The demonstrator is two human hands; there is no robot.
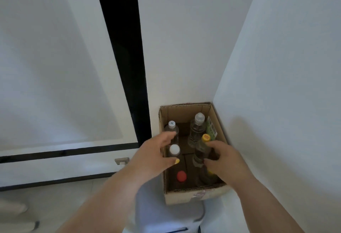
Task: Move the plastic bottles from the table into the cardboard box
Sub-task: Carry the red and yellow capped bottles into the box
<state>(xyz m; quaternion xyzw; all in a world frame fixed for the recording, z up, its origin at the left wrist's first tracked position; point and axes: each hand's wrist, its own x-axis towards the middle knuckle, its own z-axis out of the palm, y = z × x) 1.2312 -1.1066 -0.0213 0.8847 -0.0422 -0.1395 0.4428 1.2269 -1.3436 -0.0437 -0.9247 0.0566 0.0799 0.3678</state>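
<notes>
An open cardboard box (184,108) stands in a room corner with several clear plastic bottles upright inside. My left hand (151,156) curls around the neck of a white-capped bottle (174,149) at the box's left side. On the right, the fingers and thumb of my right hand (224,160) close on the body of a yellow-capped bottle (206,137). A grey-capped bottle (171,124) and a taller clear-capped bottle (199,122) stand at the back. A red-capped bottle (181,175) is at the front left. Another bottle is partly hidden under my right hand.
A green-labelled carton (211,127) leans on the box's right wall. The box rests on a white seat-like surface (166,214). White walls close in behind and to the right. To the left is a white cabinet front with black strips and a metal handle (121,160).
</notes>
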